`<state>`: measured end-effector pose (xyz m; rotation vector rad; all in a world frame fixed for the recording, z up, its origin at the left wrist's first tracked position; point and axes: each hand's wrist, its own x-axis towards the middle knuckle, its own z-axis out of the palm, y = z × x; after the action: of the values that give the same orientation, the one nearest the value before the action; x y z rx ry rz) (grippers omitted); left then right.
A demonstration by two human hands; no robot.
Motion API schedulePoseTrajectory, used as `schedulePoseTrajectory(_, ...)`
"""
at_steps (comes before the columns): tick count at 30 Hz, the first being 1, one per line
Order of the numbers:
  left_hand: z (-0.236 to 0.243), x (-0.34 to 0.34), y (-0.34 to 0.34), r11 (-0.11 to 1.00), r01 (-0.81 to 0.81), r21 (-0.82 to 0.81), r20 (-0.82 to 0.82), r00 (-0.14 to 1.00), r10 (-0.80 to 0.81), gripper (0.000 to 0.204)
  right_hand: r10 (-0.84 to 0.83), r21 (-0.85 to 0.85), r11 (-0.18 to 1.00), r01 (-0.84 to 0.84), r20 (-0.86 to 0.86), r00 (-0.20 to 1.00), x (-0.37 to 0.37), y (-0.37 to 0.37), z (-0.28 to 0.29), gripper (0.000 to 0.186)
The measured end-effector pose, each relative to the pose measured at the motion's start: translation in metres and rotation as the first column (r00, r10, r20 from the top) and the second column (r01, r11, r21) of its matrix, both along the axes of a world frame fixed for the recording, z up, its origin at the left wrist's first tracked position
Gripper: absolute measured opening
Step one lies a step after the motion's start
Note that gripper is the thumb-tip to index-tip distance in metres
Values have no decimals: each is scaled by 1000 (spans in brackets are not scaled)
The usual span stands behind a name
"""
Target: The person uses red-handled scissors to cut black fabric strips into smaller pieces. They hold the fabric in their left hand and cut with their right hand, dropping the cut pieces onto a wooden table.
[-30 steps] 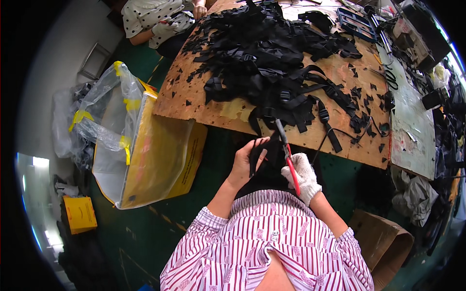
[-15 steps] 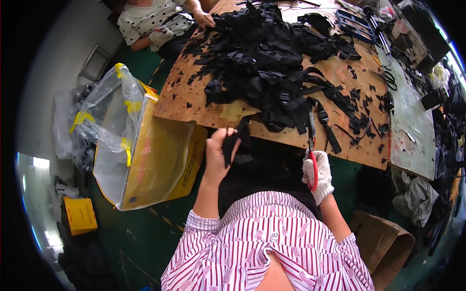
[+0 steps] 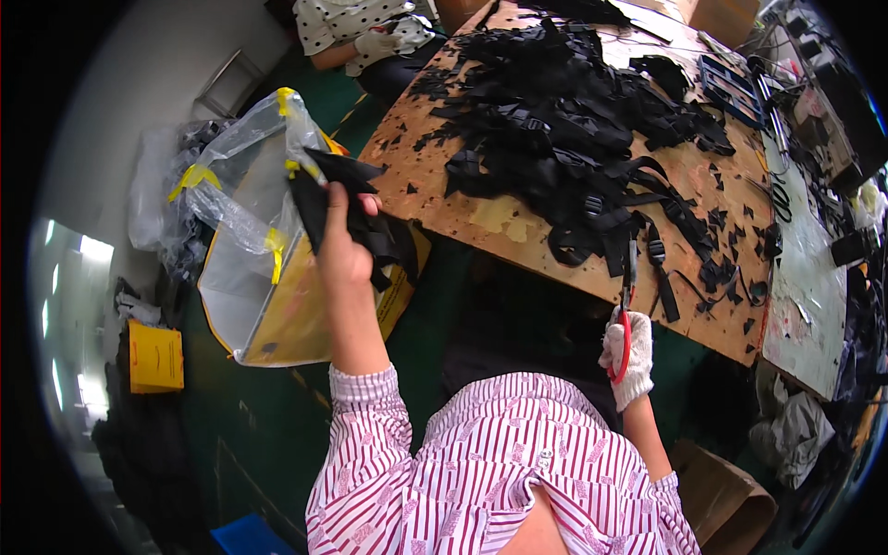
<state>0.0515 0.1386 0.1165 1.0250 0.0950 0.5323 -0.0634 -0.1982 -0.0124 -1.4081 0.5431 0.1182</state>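
Left hand (image 3: 338, 250) grips black scraps (image 3: 356, 208); plywood table (image 3: 490, 217), prob. workshop, green floor (image 3: 268, 425).

In front of me stands a bare plywood table (image 3: 481, 217), its top spotted with small black scraps. A big heap of black webbing straps with buckles (image 3: 573, 129) covers its far and middle part, and loose strap ends trail toward the near right edge. To the right lies a pale green board (image 3: 803, 305) with a few dark offcuts on it.
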Motion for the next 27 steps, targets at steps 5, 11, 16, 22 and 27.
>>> schedulePoseTrajectory(5,-22,3,22,990,97,-102,-47,994,-102,16,4,-23,1000,-4,13,1000,-1,-4,-5,25)
schedulePoseTrajectory(11,-86,39,31,927,276,-254,-256,905,-339,18,40,0,999,-40,17,999,1,1,-5,26)
schedulePoseTrajectory(16,-91,30,-2,885,459,-83,-213,859,-466,26,37,-15,999,-37,32,999,0,5,-3,24)
schedulePoseTrajectory(22,-105,36,-11,871,491,10,-405,799,-445,19,49,-25,999,-48,21,999,1,1,-6,24)
schedulePoseTrajectory(27,-111,42,-6,893,443,-74,-306,843,-443,14,54,-6,999,-54,-6,999,1,4,2,23)
